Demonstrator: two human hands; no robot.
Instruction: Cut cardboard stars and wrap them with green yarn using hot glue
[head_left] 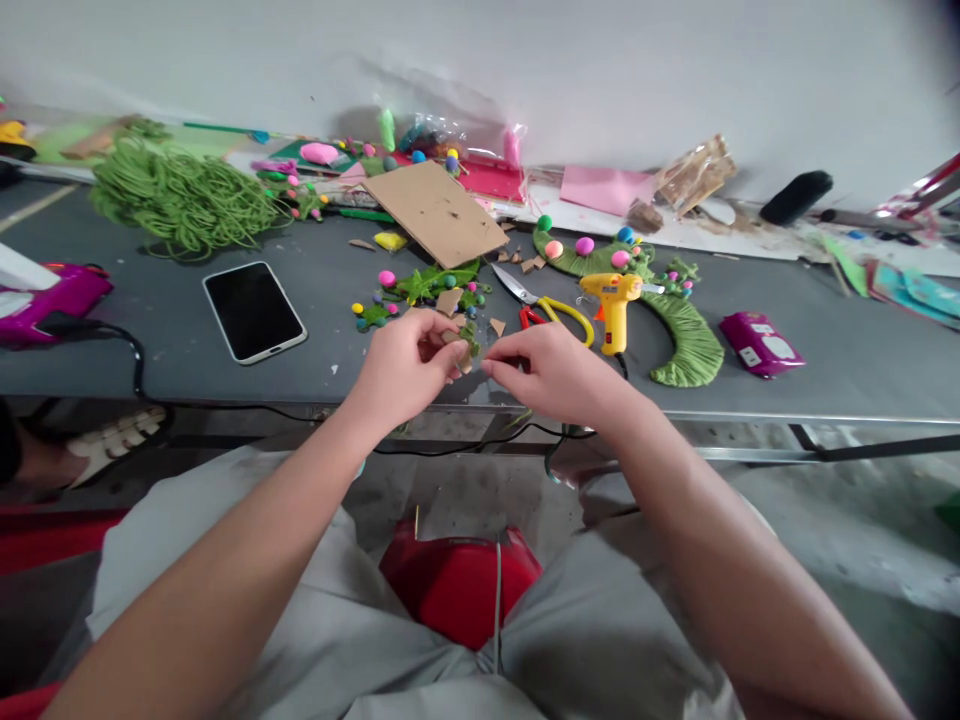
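My left hand pinches a small green and brown cardboard piece above the table's front edge. Close to its right side is my right hand, thumb and forefinger pressed together; whatever they hold is too small to make out. Behind both hands lie green leafy pieces with pompoms and cardboard scraps. Scissors with red and yellow handles rest beyond my right hand, beside a yellow glue gun. A green yarn-wrapped crescent lies right of the gun.
A phone and a green yarn bundle are on the left. A cardboard sheet lies at the back, a purple packet on the right. A black cable hangs below the front edge.
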